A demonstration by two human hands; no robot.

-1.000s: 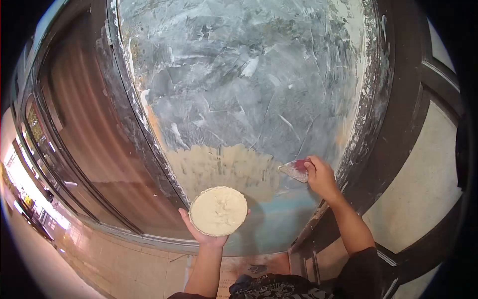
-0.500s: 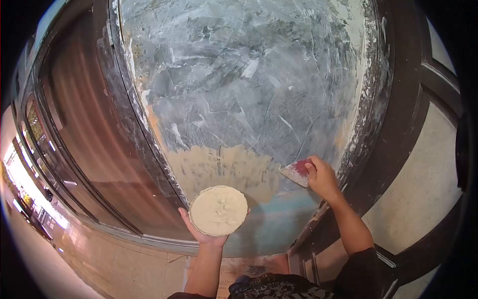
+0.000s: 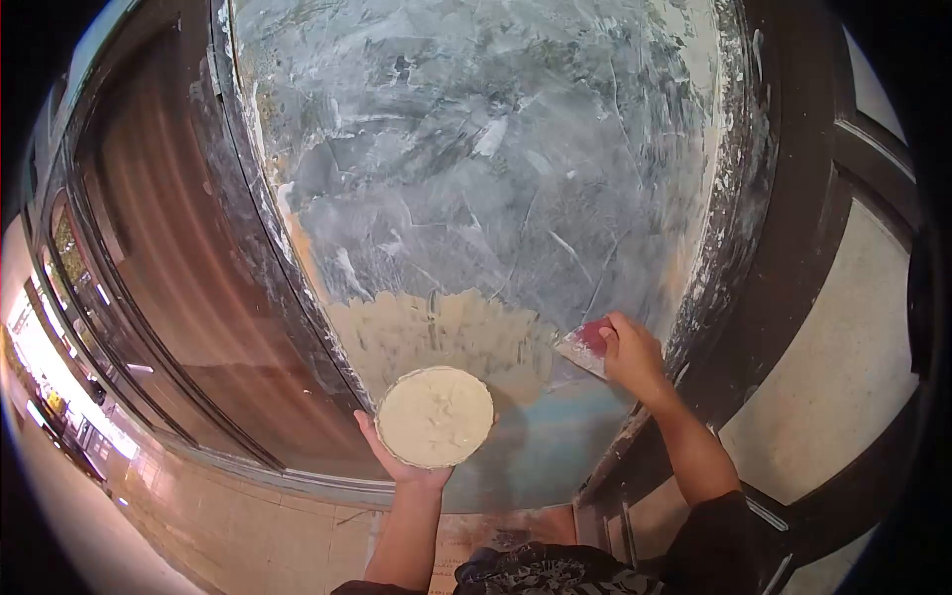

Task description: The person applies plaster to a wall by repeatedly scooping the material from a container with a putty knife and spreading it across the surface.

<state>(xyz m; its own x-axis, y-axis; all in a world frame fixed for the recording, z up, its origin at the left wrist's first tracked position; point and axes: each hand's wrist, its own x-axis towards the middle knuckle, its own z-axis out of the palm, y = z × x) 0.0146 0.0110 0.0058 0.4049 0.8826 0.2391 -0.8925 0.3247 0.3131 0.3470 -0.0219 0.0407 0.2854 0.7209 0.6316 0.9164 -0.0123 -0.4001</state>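
My left hand [image 3: 405, 466] holds up a round tub of putty [image 3: 434, 416] from below, its pale cream filling facing me; most of the fingers are hidden behind it. In my right hand [image 3: 635, 354] is a putty knife [image 3: 589, 342] with a red handle, closed in the fingers. Its smeared blade lies at the wall [image 3: 496, 188], by the right edge of a fresh beige putty patch [image 3: 436, 332]. Above that patch the wall is grey with streaky, dried-looking marks. Below the knife shows a bluish strip [image 3: 565, 426].
Dark frames spattered with white border the wall on the left [image 3: 263, 208] and right [image 3: 729, 188]. A brown glossy panel [image 3: 178, 218] stands at left, and a dark-framed door with pale panels [image 3: 803, 387] at right. Tiled floor [image 3: 248, 516] lies below.
My right hand and the putty knife have shifted slightly left and down along the wall. The left hand keeps the tub nearly where it was.
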